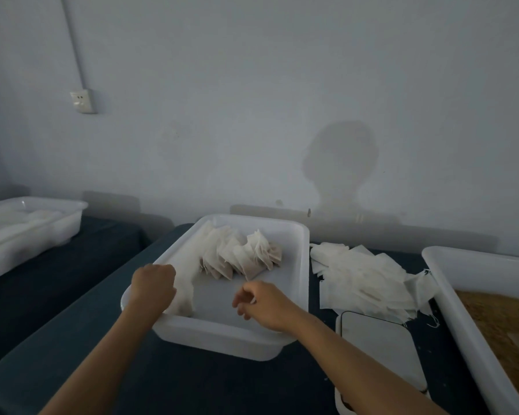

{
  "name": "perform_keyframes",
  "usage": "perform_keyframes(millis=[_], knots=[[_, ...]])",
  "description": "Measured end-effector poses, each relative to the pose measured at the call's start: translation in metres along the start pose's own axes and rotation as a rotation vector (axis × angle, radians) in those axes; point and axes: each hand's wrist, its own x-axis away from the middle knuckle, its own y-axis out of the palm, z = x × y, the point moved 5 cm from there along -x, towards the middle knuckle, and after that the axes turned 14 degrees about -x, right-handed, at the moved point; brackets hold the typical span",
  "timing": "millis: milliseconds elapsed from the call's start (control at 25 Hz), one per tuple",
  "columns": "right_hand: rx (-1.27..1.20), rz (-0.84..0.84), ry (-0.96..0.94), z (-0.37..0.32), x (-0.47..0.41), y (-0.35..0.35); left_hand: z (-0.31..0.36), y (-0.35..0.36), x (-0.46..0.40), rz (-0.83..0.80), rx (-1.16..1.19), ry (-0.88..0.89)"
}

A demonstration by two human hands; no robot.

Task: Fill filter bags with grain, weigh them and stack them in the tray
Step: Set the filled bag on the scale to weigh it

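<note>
I count the filled filter bags (240, 259) first: a short row of them leans on edge across the far half of the white tray (303, 265), grain showing dark through the lower part of each. One more bag (182, 290) lies along the tray's left wall, just under my left hand (153, 287), which is curled into a loose fist at the tray's near-left rim; I judge it is touching or pinching that bag's edge, but I cannot tell for sure. My right hand (264, 304) hovers over the bare near floor of the tray, fingers loosely curled and holding nothing that I can make out.

So the stacking has begun but is far from done, by my reading: most of the tray floor is uncovered. Just right of the tray a large heap of empty bags (363, 280) waits on the dark cloth, the scale (381, 351) sits near it with nothing on its plate, and the grain bin (462, 324) at the far right holds plenty of grain. Another white tray (42, 226) stands well apart on the left.
</note>
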Motion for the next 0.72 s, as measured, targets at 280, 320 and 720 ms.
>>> perform_keyframes(millis=[280,320,720], knots=[[0.055,-0.031,-0.011,0.001,0.008,-0.009,-0.002,-0.004,0.003,0.101,-0.304,-0.117],[0.055,-0.036,-0.035,-0.002,0.010,-0.010,-0.003,-0.004,0.005,0.118,-0.292,-0.140],[0.006,0.682,-0.006,0.054,0.048,-0.195,0.096,-0.103,0.022,0.355,0.511,0.069]])
